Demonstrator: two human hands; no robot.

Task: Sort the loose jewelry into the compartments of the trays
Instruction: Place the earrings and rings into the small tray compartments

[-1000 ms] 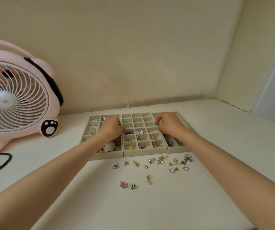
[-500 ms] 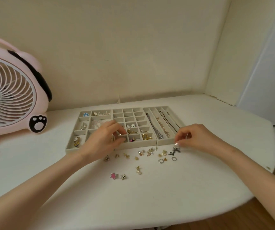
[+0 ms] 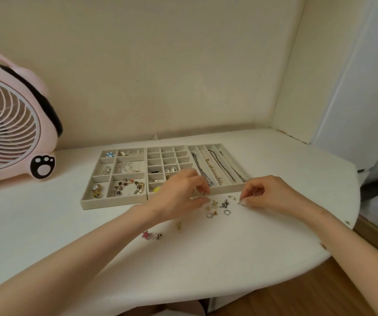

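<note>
Pick step, we judge. The right hand (image 3: 266, 193) is curled, with thumb and forefinger pinching a small dark piece (image 3: 239, 203) down on the bench (image 3: 229, 258), just right of the loose jewelry (image 3: 224, 205) scattered in front of the trays (image 3: 112, 202). The left hand (image 3: 180, 196) hangs over the front rim of the middle tray (image 3: 167, 156), fingers curled, thumb near forefinger; we cannot tell if it holds anything. Rings (image 3: 227, 212), a pink star (image 3: 147, 235) and gold bits lie unsorted on the bench. Chains (image 3: 202, 169) lie in the right tray's long slots, and many of the middle tray's small slots look empty. Next we expect a lift of the pinched piece, a carry to a free small slot, and a release clear of the rim. A pink fan (image 3: 12, 124) stands far left.
</note>
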